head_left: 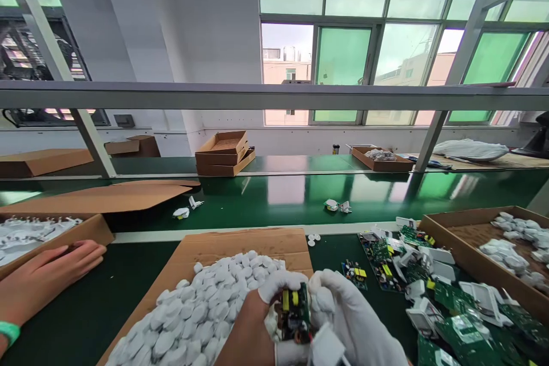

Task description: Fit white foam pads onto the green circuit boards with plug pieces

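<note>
Low in the view, my left hand (254, 320), with white coverings on its fingers, is closed around a small circuit board (295, 311) with yellow and black components. My right hand (349, 311), in a white glove, is closed beside the board's right edge. A white plastic piece (326, 347) sticks out under its fingers; whether it is joined to the board I cannot tell. Left of my hands, a heap of white rounded plastic pieces (201, 320) lies on a cardboard sheet (266, 240). More circuit boards (467, 334) and white housings are piled to the right.
Another person's hand (64, 274) rests by a box of white parts (100, 229) at the left. At the right is a carton (450, 246) with white pieces. A metal rail (274, 96) crosses ahead above a green bench (257, 200) with small trays (223, 154).
</note>
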`<move>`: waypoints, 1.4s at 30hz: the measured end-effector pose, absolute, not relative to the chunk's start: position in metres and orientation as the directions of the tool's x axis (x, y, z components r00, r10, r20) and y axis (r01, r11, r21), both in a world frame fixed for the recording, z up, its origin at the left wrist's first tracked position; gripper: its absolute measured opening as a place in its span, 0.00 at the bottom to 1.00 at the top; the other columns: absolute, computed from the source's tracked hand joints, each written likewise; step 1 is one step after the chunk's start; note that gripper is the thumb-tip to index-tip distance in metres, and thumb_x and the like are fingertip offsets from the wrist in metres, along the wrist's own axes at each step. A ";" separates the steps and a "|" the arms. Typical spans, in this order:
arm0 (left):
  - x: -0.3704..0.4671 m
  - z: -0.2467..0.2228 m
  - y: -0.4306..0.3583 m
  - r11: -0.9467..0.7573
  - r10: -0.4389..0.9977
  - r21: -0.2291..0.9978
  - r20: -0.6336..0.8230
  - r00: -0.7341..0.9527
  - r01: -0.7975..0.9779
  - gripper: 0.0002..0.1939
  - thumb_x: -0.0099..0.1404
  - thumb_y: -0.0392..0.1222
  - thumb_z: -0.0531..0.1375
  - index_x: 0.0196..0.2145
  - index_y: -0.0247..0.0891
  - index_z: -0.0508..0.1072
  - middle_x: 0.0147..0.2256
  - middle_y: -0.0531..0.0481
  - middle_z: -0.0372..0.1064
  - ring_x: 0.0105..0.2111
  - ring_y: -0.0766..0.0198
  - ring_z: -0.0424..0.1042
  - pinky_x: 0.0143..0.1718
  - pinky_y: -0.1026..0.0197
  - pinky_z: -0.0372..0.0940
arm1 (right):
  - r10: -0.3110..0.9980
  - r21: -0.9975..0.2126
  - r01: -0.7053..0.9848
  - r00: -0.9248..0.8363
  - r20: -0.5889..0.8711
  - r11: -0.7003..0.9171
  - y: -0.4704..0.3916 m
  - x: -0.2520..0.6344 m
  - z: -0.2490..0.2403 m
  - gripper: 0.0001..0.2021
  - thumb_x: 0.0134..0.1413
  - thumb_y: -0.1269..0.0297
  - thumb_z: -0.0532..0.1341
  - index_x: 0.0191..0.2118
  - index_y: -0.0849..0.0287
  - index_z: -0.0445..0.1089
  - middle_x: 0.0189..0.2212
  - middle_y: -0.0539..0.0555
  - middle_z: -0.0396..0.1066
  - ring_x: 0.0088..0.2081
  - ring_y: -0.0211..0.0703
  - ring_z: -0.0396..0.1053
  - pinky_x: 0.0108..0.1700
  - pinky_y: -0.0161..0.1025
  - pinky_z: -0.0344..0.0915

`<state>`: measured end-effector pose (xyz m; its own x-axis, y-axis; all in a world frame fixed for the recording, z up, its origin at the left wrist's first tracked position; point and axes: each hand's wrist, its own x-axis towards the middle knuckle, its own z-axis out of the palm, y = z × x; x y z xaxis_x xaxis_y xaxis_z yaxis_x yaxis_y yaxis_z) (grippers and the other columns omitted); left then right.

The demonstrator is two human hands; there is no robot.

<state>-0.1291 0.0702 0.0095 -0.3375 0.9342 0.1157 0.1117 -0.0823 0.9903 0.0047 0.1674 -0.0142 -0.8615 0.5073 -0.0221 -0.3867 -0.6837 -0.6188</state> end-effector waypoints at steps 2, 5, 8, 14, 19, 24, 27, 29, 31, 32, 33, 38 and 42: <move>-0.129 0.011 0.073 -0.096 0.891 0.995 0.101 -0.443 0.034 0.32 0.37 0.44 0.72 0.43 0.39 0.74 0.42 0.42 0.74 0.47 0.48 0.71 0.51 0.53 0.66 | 0.645 -0.616 -0.490 -0.763 -0.039 -0.617 0.169 0.006 -0.002 0.11 0.43 0.60 0.69 0.24 0.61 0.70 0.24 0.48 0.69 0.26 0.33 0.65 0.32 0.31 0.65; -0.133 0.011 0.076 -0.077 0.800 0.981 -0.047 -0.599 -0.180 0.28 0.43 0.46 0.70 0.43 0.36 0.72 0.39 0.42 0.75 0.45 0.50 0.73 0.48 0.54 0.68 | 0.825 -0.699 -0.553 -0.558 -0.092 -0.452 0.173 0.009 0.011 0.15 0.32 0.65 0.75 0.30 0.60 0.74 0.31 0.50 0.74 0.33 0.37 0.70 0.38 0.32 0.69; -0.137 0.009 0.076 -0.029 0.795 0.941 -0.183 -0.578 -0.337 0.23 0.50 0.46 0.66 0.44 0.35 0.71 0.40 0.41 0.75 0.44 0.53 0.73 0.49 0.54 0.67 | 0.896 -0.759 -0.538 -0.424 -0.131 -0.366 0.176 0.011 0.014 0.20 0.24 0.62 0.77 0.30 0.59 0.76 0.31 0.50 0.76 0.33 0.40 0.73 0.39 0.34 0.71; -0.132 0.018 0.070 0.049 0.890 0.969 0.068 -0.451 0.243 0.24 0.50 0.37 0.65 0.47 0.35 0.72 0.45 0.42 0.72 0.48 0.50 0.69 0.55 0.50 0.61 | 0.955 -0.838 -0.515 -0.295 -0.027 -0.182 0.177 0.016 0.011 0.19 0.34 0.62 0.74 0.37 0.57 0.75 0.26 0.48 0.75 0.24 0.36 0.71 0.25 0.30 0.68; -0.127 0.026 0.068 0.141 0.892 0.705 0.214 -0.398 0.695 0.21 0.56 0.35 0.59 0.49 0.38 0.72 0.45 0.40 0.69 0.48 0.49 0.66 0.53 0.49 0.60 | 0.978 -0.873 -0.486 -0.199 0.054 -0.051 0.174 0.017 0.009 0.20 0.32 0.64 0.74 0.38 0.54 0.75 0.33 0.50 0.77 0.32 0.38 0.74 0.32 0.31 0.72; -0.123 0.029 0.064 0.066 0.957 0.779 0.127 -0.260 0.624 0.34 0.51 0.40 0.66 0.56 0.42 0.64 0.42 0.46 0.68 0.40 0.56 0.68 0.45 0.58 0.65 | 0.808 -0.918 -0.332 -0.467 0.360 0.218 0.178 0.017 -0.002 0.12 0.34 0.71 0.71 0.31 0.56 0.76 0.41 0.56 0.74 0.32 0.42 0.75 0.36 0.38 0.74; -0.121 0.034 0.062 0.066 0.970 0.837 0.073 -0.231 0.544 0.43 0.46 0.37 0.68 0.60 0.43 0.60 0.42 0.48 0.68 0.38 0.59 0.68 0.42 0.60 0.66 | 0.726 -0.886 -0.207 -0.511 0.459 0.415 0.181 0.020 -0.004 0.10 0.38 0.72 0.68 0.32 0.56 0.76 0.30 0.54 0.75 0.30 0.42 0.71 0.34 0.37 0.71; -0.120 0.037 0.061 0.072 0.969 0.862 0.060 -0.241 0.502 0.45 0.45 0.35 0.68 0.61 0.44 0.58 0.40 0.50 0.68 0.35 0.61 0.68 0.40 0.62 0.66 | 0.712 -0.856 -0.155 -0.493 0.500 0.494 0.181 0.022 -0.001 0.08 0.40 0.72 0.67 0.31 0.56 0.75 0.29 0.53 0.74 0.30 0.42 0.69 0.36 0.38 0.69; -0.120 0.039 0.060 0.062 0.968 0.878 0.062 -0.242 0.475 0.46 0.45 0.34 0.68 0.61 0.44 0.58 0.38 0.52 0.68 0.33 0.62 0.68 0.38 0.63 0.66 | 0.701 -0.850 -0.136 -0.507 0.502 0.510 0.179 0.024 0.001 0.08 0.41 0.71 0.66 0.32 0.55 0.75 0.29 0.53 0.74 0.32 0.43 0.70 0.37 0.39 0.68; -0.120 0.039 0.060 0.054 0.969 0.884 0.066 -0.237 0.465 0.45 0.45 0.34 0.68 0.60 0.44 0.59 0.38 0.52 0.68 0.33 0.62 0.68 0.38 0.63 0.66 | 0.696 -0.851 -0.131 -0.519 0.496 0.508 0.178 0.024 0.002 0.08 0.42 0.71 0.66 0.32 0.55 0.74 0.30 0.53 0.74 0.32 0.44 0.70 0.38 0.39 0.68; -0.120 0.039 0.060 0.050 0.971 0.889 0.065 -0.232 0.455 0.45 0.45 0.34 0.69 0.60 0.44 0.59 0.37 0.52 0.68 0.33 0.63 0.68 0.38 0.63 0.66 | 0.691 -0.852 -0.129 -0.529 0.492 0.508 0.177 0.024 0.002 0.08 0.42 0.71 0.66 0.33 0.55 0.74 0.30 0.53 0.73 0.33 0.44 0.70 0.38 0.39 0.68; -0.121 0.038 0.058 0.015 0.973 0.948 0.059 -0.222 0.319 0.48 0.43 0.30 0.69 0.61 0.43 0.58 0.35 0.53 0.72 0.33 0.62 0.71 0.36 0.65 0.67 | 0.639 -0.810 -0.191 -0.526 0.561 0.554 0.178 0.023 0.002 0.09 0.42 0.70 0.67 0.33 0.53 0.75 0.30 0.53 0.74 0.35 0.45 0.72 0.40 0.40 0.68; -0.120 0.037 0.057 -0.039 0.988 0.991 0.057 -0.143 0.129 0.50 0.43 0.34 0.71 0.62 0.41 0.55 0.35 0.50 0.75 0.35 0.59 0.74 0.34 0.65 0.68 | 0.633 -0.802 -0.234 -0.510 0.582 0.549 0.181 0.028 0.006 0.05 0.42 0.66 0.69 0.30 0.51 0.77 0.36 0.56 0.75 0.39 0.47 0.73 0.43 0.42 0.69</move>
<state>-0.1199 0.0571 0.0370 -0.1433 0.9880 0.0572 0.1288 -0.0387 0.9909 0.0275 0.1807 0.0063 -0.5098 0.6332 0.5823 -0.2340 0.5493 -0.8022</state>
